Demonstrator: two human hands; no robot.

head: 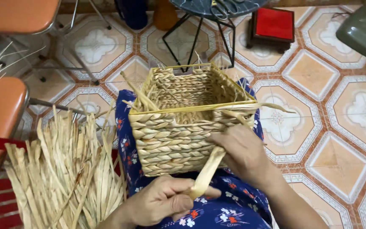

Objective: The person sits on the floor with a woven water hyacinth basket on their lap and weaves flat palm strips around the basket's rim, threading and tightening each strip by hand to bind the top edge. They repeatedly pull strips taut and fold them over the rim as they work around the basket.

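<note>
Head cam: half-woven straw basket (183, 123) sits on the lap, on blue floral fabric (229, 203). Left hand (162, 201) is pinched shut around a flat straw strand (208, 169) running up to the basket's front wall. Right hand (242, 152) presses against that wall, fingers curled on the weave. Loose straw bundle (60, 174) lies just left.

The right hand (244, 152) covers the near right corner of the woven basket (183, 123), so its fingertips cannot be made out there. The basket's underside is hidden against the lap. The bundle of dried straw (64, 178) runs off the bottom edge, and the green object (363, 29) is cut by the top right corner.
</note>
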